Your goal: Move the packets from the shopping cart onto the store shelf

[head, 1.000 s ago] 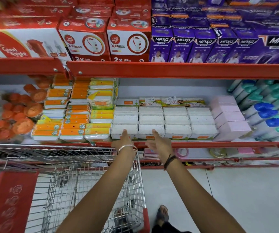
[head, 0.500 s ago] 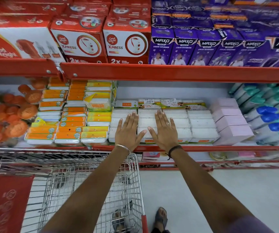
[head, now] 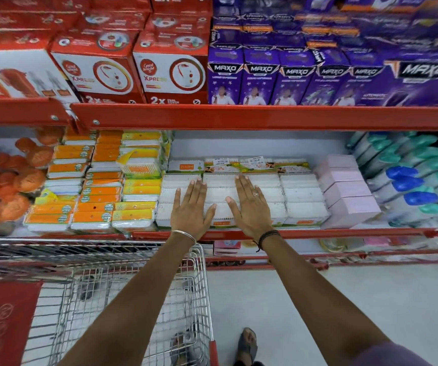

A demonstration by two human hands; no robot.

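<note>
At far left of the frame, orange round packs (head: 4, 191) heaped on the middle shelf, blurred. Just right of them, orange and yellow packets (head: 91, 191) stacked in several columns up to the shelf above. Below, at lower left, wire shopping cart (head: 133, 299) with a red panel (head: 1, 320) on its side; basket contents hard to make out through the mesh. Across the upper left, red and white boxes (head: 133, 70) standing on the top shelf, over a red shelf rail (head: 265, 116).

At centre, white packets (head: 302, 196) laid in flat rows on the middle shelf, reaching to its red front lip (head: 344, 232). Left hand (head: 191, 210) spread palm down on those rows, fingers straight and apart, grasping nothing, a thin bangle at the wrist. Just beside it, right hand (head: 252, 207) likewise flat and splayed on the white rows, nothing gripped, a ring on one finger and a dark cord at the wrist. Thumbs close together but apart. Both forearms stretched up from the bottom edge, the left one crossing over the cart's corner.

Right of centre, pink boxes (head: 344, 191) stacked just beside the white rows. Upper right, purple boxes (head: 318, 77) marked MAXO. Far right, bottles with blue and teal caps (head: 418, 180) lying tilted. Bottom centre, a sandalled foot (head: 248, 344) on the pale floor (head: 344, 299).
</note>
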